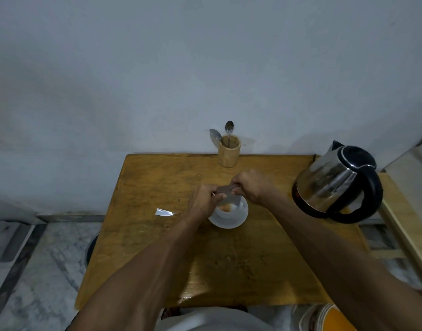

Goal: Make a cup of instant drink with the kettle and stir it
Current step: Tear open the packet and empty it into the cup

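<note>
A white cup [231, 215] stands near the middle of the wooden table [157, 254], with light brown powder visible inside. Directly above it, my left hand [201, 203] and my right hand [250, 185] both grip a small brown sachet [226, 189] by its ends, holding it over the cup. A steel electric kettle [334, 182] with a black handle and lid stands at the table's right side. At the back edge, a wooden holder [228, 152] carries two metal spoons [229, 130].
A torn silver scrap of wrapper [164, 212] lies on the table left of the cup. A wall rises right behind the table. A wooden frame [406, 211] stands to the right, and marble floor lies to the left.
</note>
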